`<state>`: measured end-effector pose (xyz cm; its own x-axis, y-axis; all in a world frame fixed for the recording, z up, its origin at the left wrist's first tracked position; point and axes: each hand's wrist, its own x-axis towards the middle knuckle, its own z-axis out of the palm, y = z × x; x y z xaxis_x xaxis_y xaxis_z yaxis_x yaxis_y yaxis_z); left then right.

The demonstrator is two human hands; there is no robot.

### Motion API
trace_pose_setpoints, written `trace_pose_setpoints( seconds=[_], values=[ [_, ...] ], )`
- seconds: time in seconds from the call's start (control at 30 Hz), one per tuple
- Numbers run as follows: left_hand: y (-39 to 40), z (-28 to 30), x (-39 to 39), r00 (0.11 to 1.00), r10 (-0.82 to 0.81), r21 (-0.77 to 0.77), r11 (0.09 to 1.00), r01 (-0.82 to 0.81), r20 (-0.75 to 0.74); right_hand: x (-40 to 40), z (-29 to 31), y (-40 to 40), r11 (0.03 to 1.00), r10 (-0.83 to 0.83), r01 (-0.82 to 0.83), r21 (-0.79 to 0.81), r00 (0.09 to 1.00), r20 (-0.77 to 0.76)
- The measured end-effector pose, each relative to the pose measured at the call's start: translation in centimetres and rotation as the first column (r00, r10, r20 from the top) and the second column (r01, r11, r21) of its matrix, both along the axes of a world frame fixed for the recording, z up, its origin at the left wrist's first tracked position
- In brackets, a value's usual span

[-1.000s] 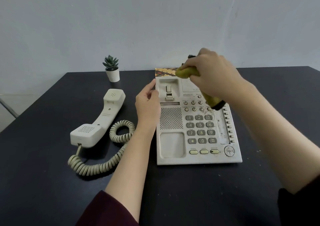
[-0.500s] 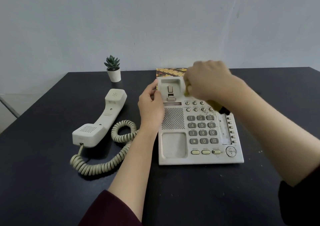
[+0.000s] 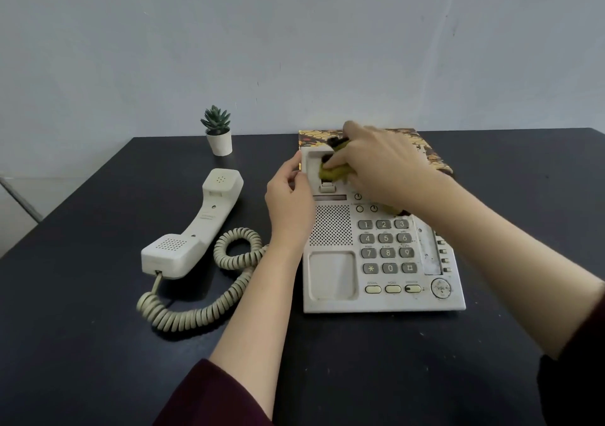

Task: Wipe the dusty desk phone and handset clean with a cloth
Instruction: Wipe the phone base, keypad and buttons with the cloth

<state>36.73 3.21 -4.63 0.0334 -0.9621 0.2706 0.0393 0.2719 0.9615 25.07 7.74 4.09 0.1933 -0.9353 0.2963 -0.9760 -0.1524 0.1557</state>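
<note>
Against a pale wall, on a dark desk (image 3: 82, 344), the right hand (image 3: 384, 167) presses a bunched yellow cloth (image 3: 332, 170) into the desk phone (image 3: 383, 301)'s far cradle, best worked corner to corner, while the left hand (image 3: 288, 196) pinches its left edge; the handset (image 3: 196, 229) lies left.

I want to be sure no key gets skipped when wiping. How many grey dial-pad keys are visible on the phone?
12 on the phone, none hidden: top row 1, 2, 3; then 4, 5, 6; then 7, 8, 9; bottom row star, 0, hash.
</note>
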Motion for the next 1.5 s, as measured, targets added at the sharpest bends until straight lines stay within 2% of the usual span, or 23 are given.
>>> trace_pose_setpoints(
  seconds=[0.1, 0.2, 0.27, 0.33, 0.47, 0.6, 0.63, 0.73, 0.83, 0.93, 1.03, 1.13, 1.23, 1.4, 1.5],
  values=[
    [0.0, -0.1, 0.0, 1.000, -0.014, 0.029, 0.999, 0.014, -0.023, -0.1, 0.7, 0.5, 0.996, -0.083, 0.083, 0.032, 0.996, 0.021],
    [0.1, -0.1, 0.0, 0.999, -0.015, 0.037, 0.999, 0.016, -0.039, 0.1, 0.8, 0.0, 0.983, -0.140, 0.143, -0.114, 0.989, 0.037],
    [0.1, -0.1, 0.0, 1.000, -0.008, 0.024, 1.000, 0.008, -0.027, 0.8, -0.1, -0.7, 0.980, -0.150, 0.142, -0.136, 0.987, -0.055],
    [0.0, -0.1, 0.0, 1.000, -0.002, 0.015, 1.000, 0.002, -0.012, 1.3, -0.9, -1.2, 0.985, -0.160, 0.149, -0.087, 0.978, -0.136],
    [-0.1, -0.2, -0.1, 0.998, 0.008, 0.026, 1.000, -0.007, -0.054, 0.7, 2.3, 0.1, 0.971, -0.183, 0.202, 0.131, 0.973, -0.142],
    [0.0, -0.2, -0.2, 0.999, 0.012, 0.047, 0.999, -0.010, -0.036, -0.2, 3.3, 0.2, 0.970, -0.232, 0.228, -0.084, 0.972, -0.032],
    [0.1, -0.1, -0.2, 0.999, 0.002, 0.043, 0.999, 0.000, -0.034, -0.1, 2.7, 0.0, 0.972, -0.215, 0.215, -0.090, 0.977, 0.004],
    [0.1, -0.2, -0.1, 1.000, -0.002, 0.020, 1.000, 0.002, -0.016, 0.2, 0.7, -0.4, 0.991, -0.130, 0.129, 0.038, 0.991, 0.033],
    [0.3, -0.1, -0.2, 1.000, 0.019, 0.013, 1.000, -0.019, 0.003, 0.0, 0.4, 0.2, 0.986, -0.129, 0.130, 0.103, 0.992, -0.014],
    [0.5, 0.1, -0.2, 0.999, 0.032, 0.033, 0.999, -0.033, 0.009, -0.3, 1.4, 0.7, 0.989, -0.148, 0.149, 0.012, 0.986, -0.079],
    [0.5, 0.1, -0.2, 0.999, 0.029, 0.014, 0.999, -0.030, 0.028, 0.0, 1.0, 0.2, 0.986, -0.144, 0.138, -0.091, 0.988, -0.053],
    [0.8, 0.3, -0.2, 0.998, 0.037, -0.023, 0.999, -0.035, 0.048, 0.8, -0.4, -0.5, 0.984, -0.177, 0.170, -0.054, 0.971, -0.162],
    [0.9, 0.3, -0.3, 0.997, 0.055, -0.044, 0.998, -0.052, 0.059, 1.8, -0.4, -0.6, 0.969, -0.246, 0.248, -0.018, 0.947, -0.207],
    [1.0, 0.3, -0.2, 0.997, 0.049, -0.045, 0.998, -0.046, 0.060, 1.4, -0.1, 0.7, 0.984, -0.168, 0.175, 0.020, 0.967, -0.190],
    [0.9, 0.3, -0.2, 0.998, 0.041, -0.034, 0.999, -0.039, 0.056, 0.2, 0.4, 2.7, 0.979, -0.124, 0.136, 0.154, 0.989, -0.085]
  ],
)
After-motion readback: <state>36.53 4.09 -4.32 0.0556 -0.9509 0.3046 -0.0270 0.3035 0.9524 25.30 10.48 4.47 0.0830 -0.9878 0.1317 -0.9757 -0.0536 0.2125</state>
